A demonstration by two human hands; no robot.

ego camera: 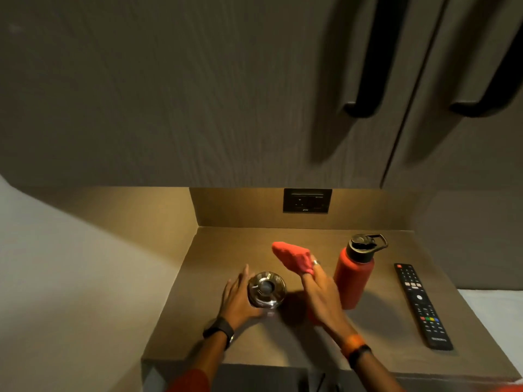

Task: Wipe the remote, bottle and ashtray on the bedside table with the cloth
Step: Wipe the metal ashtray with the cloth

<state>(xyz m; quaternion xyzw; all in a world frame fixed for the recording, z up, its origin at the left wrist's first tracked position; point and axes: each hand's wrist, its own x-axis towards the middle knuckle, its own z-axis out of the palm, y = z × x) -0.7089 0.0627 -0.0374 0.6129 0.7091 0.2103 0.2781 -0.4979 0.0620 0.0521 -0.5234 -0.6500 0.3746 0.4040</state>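
Note:
A shiny round metal ashtray [266, 289] stands near the middle of the brown bedside table [215, 343]. My left hand [237, 298] cups its left side, fingers spread against it. My right hand [321, 295] hovers just right of the ashtray and grips a red cloth [293, 257], which sticks up and to the left from my fingers. A red bottle [353, 274] with a black lid stands upright right of that hand. A black remote [421, 305] lies flat further right.
A black wall socket [307, 200] sits in the back panel above the table. Wardrobe doors with long black handles [368, 89] hang overhead. A pale wall is at the left; white bedding [498, 315] lies at the right edge.

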